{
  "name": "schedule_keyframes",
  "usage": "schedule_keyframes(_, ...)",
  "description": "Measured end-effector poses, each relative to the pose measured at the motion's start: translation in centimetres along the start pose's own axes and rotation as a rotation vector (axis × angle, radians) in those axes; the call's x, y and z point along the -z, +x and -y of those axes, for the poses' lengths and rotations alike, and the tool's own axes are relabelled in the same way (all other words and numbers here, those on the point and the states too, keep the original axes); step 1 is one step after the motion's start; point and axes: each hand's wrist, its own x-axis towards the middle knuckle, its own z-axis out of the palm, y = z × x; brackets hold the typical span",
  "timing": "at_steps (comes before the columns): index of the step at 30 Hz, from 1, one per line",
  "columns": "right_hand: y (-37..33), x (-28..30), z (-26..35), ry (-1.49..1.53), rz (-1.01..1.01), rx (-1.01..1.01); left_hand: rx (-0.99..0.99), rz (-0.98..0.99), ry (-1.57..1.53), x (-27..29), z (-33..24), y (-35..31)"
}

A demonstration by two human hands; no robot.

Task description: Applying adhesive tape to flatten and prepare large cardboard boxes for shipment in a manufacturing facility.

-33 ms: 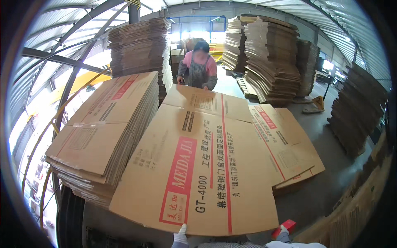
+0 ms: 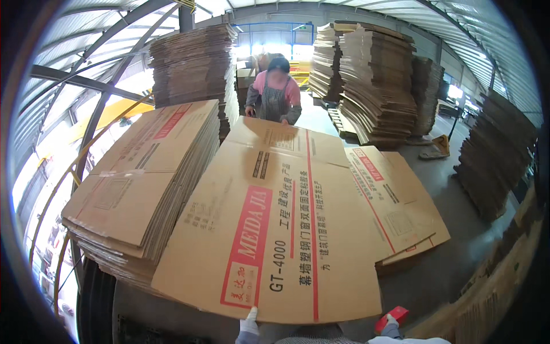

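A large flat cardboard carton sheet with red and black print spans the middle, its near edge towards me. My left hand, in a white glove, is closed on that near edge, thumb on top and fingers hidden beneath. By the sheet's near right corner, my right hand is closed round a small red block-like object whose kind I cannot make out. At the sheet's far end stands a person in a pink top and striped apron, one hand at its far edge.
A stack of flattened cartons rises on the left, close to the sheet. More printed cartons lie on the right, partly under it. Tall cardboard piles stand behind, another pile leans at far right, and a yellow pallet jack is on the floor.
The sheet's near end has shifted slightly left and away from me, and my left hand has moved slightly with it. My right hand still holds the red object.
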Motion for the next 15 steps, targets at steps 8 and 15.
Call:
schedule_keyframes(8,7.1,-9.1,3.7,-0.107,0.014,-0.005,0.176,-0.058,-0.121,-6.7,10.1,23.5)
schedule_keyframes(15,12.5,-14.1,7.5,-0.156,0.082,0.043,0.196,-0.207,-0.29,-6.9,15.9,31.2)
